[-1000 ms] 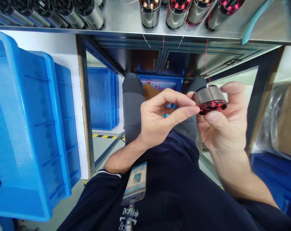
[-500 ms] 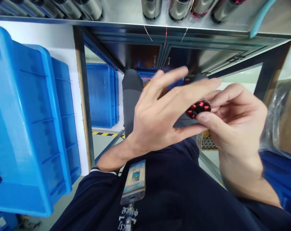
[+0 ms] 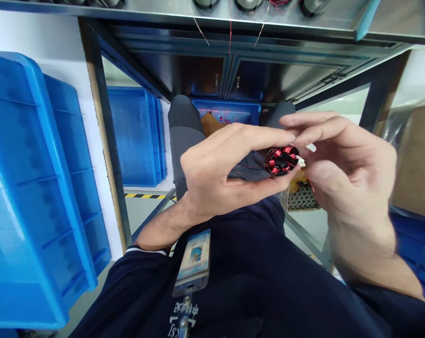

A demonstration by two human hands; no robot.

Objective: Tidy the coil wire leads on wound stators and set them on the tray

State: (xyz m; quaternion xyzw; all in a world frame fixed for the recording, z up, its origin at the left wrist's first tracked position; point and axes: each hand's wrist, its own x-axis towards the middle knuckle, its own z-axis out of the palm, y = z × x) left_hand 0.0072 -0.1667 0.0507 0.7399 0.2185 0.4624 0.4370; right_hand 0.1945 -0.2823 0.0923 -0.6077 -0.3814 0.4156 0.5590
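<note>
A motor stator wound with red copper wire [image 3: 281, 159] sits between my two hands, its red winding end facing me and its metal body mostly hidden by my fingers. My left hand [image 3: 226, 169] grips it from the left, with fingers above and thumb below. My right hand [image 3: 349, 173] holds it from the right, fingertips and thumb close around it. A small white piece [image 3: 301, 162] sticks out at the stator's right side, beside my right fingertips. Thin red wire ends trail below it.
Stacked blue plastic crates [image 3: 33, 188] fill the left side. Overhead, a steel shelf [image 3: 286, 14] holds several stators, with loose wires hanging from it. Below my hands are a blue bin [image 3: 226, 110] and my knees. A plastic-wrapped carton [image 3: 416, 155] stands at right.
My left hand has closed from spread fingers onto the stator. The white piece now shows at the stator's right side. The view has shifted slightly, moving the shelf higher in the picture.
</note>
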